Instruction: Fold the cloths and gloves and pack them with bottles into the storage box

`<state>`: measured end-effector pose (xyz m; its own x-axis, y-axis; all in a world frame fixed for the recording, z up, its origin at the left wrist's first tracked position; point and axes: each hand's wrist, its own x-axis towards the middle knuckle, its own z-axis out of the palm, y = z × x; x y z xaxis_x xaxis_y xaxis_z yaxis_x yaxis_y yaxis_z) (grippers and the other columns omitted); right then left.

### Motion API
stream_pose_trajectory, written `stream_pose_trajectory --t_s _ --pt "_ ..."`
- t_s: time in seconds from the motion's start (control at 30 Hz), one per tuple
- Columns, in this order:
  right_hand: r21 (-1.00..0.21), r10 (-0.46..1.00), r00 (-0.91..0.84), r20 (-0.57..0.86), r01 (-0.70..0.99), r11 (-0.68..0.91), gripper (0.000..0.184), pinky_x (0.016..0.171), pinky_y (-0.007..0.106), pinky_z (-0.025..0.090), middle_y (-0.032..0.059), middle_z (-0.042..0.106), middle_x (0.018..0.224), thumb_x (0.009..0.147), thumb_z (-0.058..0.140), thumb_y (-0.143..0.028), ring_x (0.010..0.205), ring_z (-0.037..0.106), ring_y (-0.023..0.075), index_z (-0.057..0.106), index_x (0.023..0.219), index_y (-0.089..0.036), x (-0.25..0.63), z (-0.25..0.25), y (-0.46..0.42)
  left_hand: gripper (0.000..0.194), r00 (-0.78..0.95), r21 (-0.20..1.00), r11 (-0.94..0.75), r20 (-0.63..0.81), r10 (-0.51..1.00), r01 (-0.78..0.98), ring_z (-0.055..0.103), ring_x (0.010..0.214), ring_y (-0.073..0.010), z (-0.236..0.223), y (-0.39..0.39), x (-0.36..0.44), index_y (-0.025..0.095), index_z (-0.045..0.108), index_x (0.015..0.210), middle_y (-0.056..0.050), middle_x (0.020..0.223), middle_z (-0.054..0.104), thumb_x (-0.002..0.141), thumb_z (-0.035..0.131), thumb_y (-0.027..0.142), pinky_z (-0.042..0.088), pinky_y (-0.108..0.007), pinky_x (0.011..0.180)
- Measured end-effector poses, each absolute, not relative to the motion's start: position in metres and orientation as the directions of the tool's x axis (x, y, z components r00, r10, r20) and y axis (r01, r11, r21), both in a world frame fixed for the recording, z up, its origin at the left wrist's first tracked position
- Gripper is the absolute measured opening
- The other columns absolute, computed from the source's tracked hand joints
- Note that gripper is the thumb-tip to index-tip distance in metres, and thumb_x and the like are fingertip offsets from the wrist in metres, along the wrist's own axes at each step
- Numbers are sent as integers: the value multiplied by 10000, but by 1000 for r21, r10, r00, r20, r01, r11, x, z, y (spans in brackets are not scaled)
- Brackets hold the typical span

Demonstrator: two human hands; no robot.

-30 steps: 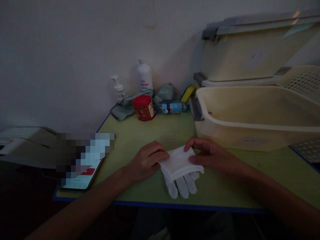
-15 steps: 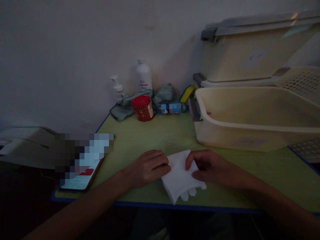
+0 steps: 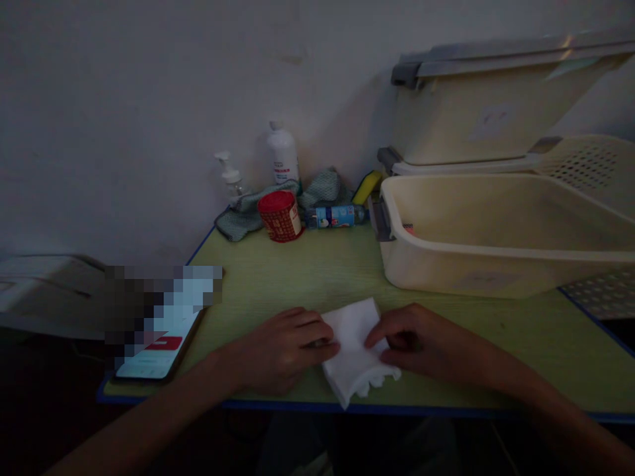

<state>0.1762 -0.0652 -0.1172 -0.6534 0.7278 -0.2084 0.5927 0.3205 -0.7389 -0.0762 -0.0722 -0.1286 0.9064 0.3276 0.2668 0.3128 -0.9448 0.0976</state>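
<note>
Got two hands (image 3: 284, 348) pinching one folded white glove bundle (image 3: 348, 340), kinda lumpy at 6 o'clock, one red cylinder (image 3: 278, 217) at 11.

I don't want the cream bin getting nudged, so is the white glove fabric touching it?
Apart. The head view shows green tabletop between the far corner of the white glove fabric and the cream bin.
</note>
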Motion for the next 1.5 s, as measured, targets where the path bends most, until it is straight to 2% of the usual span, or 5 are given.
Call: stream_pose_trajectory --t_s 0.43,0.67,1.03,1.3,1.5 --pt "-680 839 -419 347 503 533 133 473 189 393 -33 495 531 775 516 -190 473 435 82 648 794 -189 163 -77 -82 494 843 201 -836 75 533 511 402 1286 -239 -112 -82 -26 58 394 1298 -175 1377 438 899 442 346 325 -344 1065" --pt "-670 843 -410 349 519 530 165 481 173 414 -47 487 517 776 512 -155 477 457 78 653 860 -169 173 -94 -79 730 841 209 -823 7 541 528 144 1396 -292 -136 -82 -21 35 248 1388 -213 1489 222 874 386 535 196 -416 1124" --pt "-658 860 -425 281 567 495 145 601 245 480 40 620 742 790 491 -139 644 576 129 626 841 -150 173 -123 -56 828 819 375 -773 60 570 511 149 1397 -290 -143 -84 -21 30 203 1405 -231 1483 220 825 438 573 155 -469 1134" --pt "-658 879 -405 251 595 462 131 622 274 492 53 591 829 803 517 -188 666 568 138 605 897 -165 177 -130 -62 361 457 664 -492 245 855 563 467 1158 -229 -140 -74 -50 165 473 1159 -123 1201 525 808 511 239 387 -436 989" --pt "-561 854 -493 164 666 492 631 951 453 399 139 547 1165 674 698 -271 1118 483 274 479 1252 -141 169 -136 -58 370 423 582 -334 -19 906 742 476 988 -252 -136 -66 -55 155 544 918 -68 984 519 650 691 363 412 -421 871"
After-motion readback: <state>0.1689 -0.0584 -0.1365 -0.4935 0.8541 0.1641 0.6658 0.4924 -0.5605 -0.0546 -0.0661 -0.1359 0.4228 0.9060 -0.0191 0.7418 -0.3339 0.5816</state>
